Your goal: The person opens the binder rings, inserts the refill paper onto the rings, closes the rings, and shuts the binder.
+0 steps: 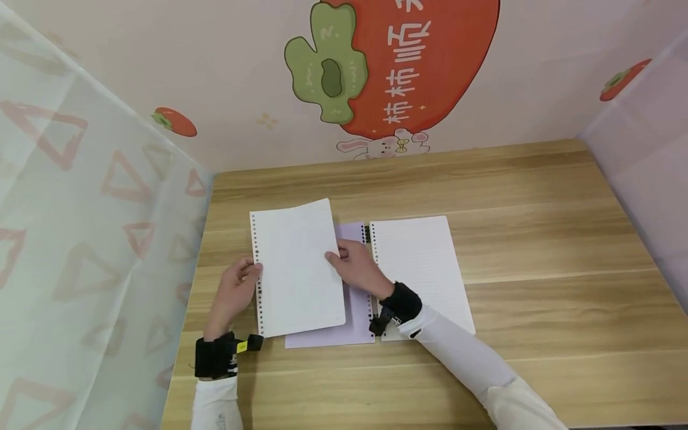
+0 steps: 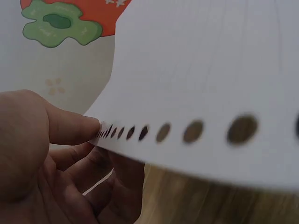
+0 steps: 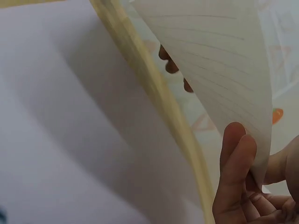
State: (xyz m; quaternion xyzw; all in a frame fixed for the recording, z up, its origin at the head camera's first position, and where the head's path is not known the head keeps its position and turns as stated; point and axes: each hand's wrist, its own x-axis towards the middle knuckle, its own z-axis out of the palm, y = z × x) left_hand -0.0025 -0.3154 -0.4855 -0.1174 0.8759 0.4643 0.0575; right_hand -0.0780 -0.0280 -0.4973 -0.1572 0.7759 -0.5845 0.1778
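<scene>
A loose sheet of white paper (image 1: 298, 269) with a row of punched holes down its left edge is held up over an opened ring notebook. My left hand (image 1: 237, 286) pinches the holed edge between thumb and fingers, seen close in the left wrist view. At the opposite edge, my right hand (image 1: 357, 266) grips the paper, thumb on top and fingers beneath. Under the sheet lies the notebook's lilac cover (image 1: 357, 310), partly hidden. To its right is a stack of lined pages (image 1: 419, 257), with dark binder rings (image 1: 368, 233) between. Faint lines show on the sheet's underside (image 3: 219, 70).
The notebook lies on a wood-grain table (image 1: 537, 269). A wall covering with a large red persimmon print (image 1: 430, 71) stands behind. Patterned curtains (image 1: 97, 209) hang at the left side.
</scene>
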